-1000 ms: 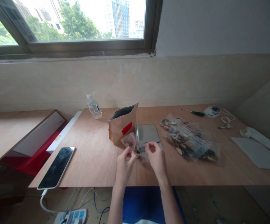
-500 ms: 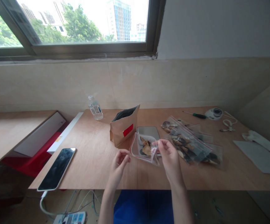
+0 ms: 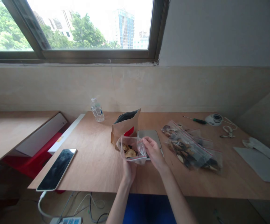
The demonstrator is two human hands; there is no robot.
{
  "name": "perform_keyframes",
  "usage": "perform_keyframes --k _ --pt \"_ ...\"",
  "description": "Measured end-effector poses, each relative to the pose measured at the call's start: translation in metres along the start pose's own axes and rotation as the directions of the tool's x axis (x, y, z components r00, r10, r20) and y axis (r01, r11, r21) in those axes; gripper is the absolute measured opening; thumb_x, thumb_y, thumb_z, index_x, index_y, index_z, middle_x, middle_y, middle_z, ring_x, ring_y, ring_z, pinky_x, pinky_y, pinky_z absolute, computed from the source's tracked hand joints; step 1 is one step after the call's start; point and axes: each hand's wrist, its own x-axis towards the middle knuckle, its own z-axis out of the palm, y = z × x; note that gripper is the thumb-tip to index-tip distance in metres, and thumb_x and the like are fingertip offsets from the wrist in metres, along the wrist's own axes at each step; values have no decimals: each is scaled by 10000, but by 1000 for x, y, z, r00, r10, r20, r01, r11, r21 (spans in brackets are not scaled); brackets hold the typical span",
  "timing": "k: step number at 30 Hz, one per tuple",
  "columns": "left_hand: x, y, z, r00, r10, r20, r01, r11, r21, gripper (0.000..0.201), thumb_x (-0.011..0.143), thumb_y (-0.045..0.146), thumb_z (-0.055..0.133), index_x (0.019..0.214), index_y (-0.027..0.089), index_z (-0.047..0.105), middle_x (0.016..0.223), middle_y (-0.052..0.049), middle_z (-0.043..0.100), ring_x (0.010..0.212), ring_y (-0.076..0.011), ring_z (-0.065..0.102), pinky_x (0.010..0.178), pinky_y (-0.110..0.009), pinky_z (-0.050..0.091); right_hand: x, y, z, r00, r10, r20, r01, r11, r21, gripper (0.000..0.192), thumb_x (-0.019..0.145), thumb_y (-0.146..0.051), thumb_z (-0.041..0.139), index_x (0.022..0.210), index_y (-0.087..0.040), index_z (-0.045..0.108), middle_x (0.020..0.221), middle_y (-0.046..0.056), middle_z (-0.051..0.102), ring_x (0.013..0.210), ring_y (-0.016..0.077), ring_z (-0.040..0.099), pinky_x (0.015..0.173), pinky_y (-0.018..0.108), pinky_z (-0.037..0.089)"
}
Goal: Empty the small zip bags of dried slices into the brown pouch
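Observation:
A clear zip-lock bag [image 3: 132, 151] with dried brown slices and darker bits inside hangs over the desk, its mouth open. My left hand [image 3: 129, 170] holds it from underneath, the fingers mostly hidden behind the plastic. At the bag's right edge, my right hand [image 3: 153, 150] pinches the rim between thumb and fingers. Just behind the bag stands an open kraft paper pouch [image 3: 116, 132] with a red label. A flat scale-like device with a silver top [image 3: 148, 134] lies behind my right hand, partly covered by it and the bag.
Several filled zip-lock bags [image 3: 188, 147] are piled to the right. A screwdriver [image 3: 199, 121], a white dome camera [image 3: 214, 119] and a sheet of paper [image 3: 260, 163] lie farther right. On the left are a water bottle [image 3: 98, 111] and a charging phone [image 3: 57, 169].
The zip-lock bag has moved left and lifted off the silver-topped device, in front of the pouch. My left hand has shifted from its left edge to underneath; my right hand has moved left.

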Motion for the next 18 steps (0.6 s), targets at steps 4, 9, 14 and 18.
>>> perform_keyframes --k 4,9,14,18 --pt "12 -1 -6 1000 16 -5 -17 996 -85 524 785 611 444 1091 210 587 985 -57 657 847 -175 620 744 -319 505 5 0 0 944 -275 -181 209 925 -316 308 785 -452 558 941 -187 554 989 81 607 858 191 592 751 314 495" --pt "21 -4 -13 996 63 -58 -64 998 -20 590 809 638 362 1034 166 635 957 -83 681 932 -212 624 799 -325 501 2 -23 6 925 -355 135 374 787 -490 185 871 -279 442 937 -209 600 950 53 614 886 171 591 815 293 470" --pt "19 -6 -14 995 -7 -97 -7 991 -136 538 812 611 396 1087 209 626 1116 -73 652 1101 -212 567 916 -320 460 17 -17 13 863 -141 484 427 716 -552 264 827 -179 463 1035 -227 617 1066 49 635 1001 199 581 895 329 439" --pt "20 -9 -19 988 2 -154 -20 994 -111 480 802 550 474 1128 223 604 1118 -73 653 1073 -218 587 892 -337 471 29 -4 19 793 -100 601 496 679 -542 442 818 -179 486 1252 -259 496 1289 46 523 1192 206 466 1010 350 353"
